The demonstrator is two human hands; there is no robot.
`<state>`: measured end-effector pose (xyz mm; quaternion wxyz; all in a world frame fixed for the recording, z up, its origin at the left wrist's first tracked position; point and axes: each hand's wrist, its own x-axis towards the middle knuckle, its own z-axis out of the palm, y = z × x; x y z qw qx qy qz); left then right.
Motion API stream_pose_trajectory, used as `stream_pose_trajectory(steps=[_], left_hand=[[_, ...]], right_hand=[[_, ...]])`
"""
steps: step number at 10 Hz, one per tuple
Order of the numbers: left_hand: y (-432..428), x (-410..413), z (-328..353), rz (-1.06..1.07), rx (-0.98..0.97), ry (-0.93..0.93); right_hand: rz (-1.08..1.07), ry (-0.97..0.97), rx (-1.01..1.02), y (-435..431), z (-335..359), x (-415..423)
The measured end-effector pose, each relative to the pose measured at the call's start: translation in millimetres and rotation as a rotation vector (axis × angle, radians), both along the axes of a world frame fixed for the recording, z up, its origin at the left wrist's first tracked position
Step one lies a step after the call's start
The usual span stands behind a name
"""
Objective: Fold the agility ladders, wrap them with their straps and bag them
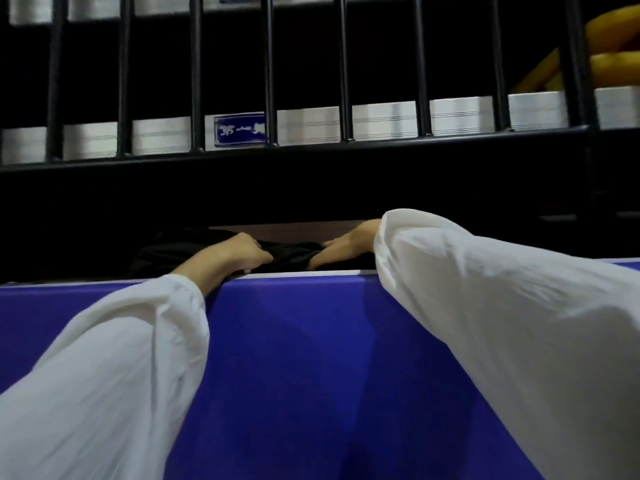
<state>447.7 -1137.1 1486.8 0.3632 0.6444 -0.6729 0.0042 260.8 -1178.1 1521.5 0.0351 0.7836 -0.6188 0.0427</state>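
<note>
Bag (pixel 291 253), black cloth, likely: soft, limp, light; take by bunched folds. My left hand (pixel 244 255) and right hand (pixel 348 247) both clutch it past blue table (pixel 294 327).

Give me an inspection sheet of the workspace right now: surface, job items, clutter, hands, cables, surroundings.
Surface: blue table, bare where it shows between the two white sleeves.
Job's things: black fabric, probably the bag, bunched just past the table's far edge; no ladder or strap can be made out.
Clutter: nothing seen.
Hands: left hand grips the black fabric with curled fingers; right hand holds it from the other side, thumb on top.
Cables: nothing seen.
Surroundings: black barred rack behind the table, silver shelf edges beyond the bars, blue label plate too blurred to read, yellow items at upper right.
</note>
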Motion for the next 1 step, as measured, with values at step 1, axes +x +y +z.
stream_pose_trajectory(steps=[1], left_hand=[[8.0, 4.8, 4.8, -0.003, -0.154, 0.073]], right_hand=[[0.108, -0.091, -0.023, 18.7, 0.5, 6.1]])
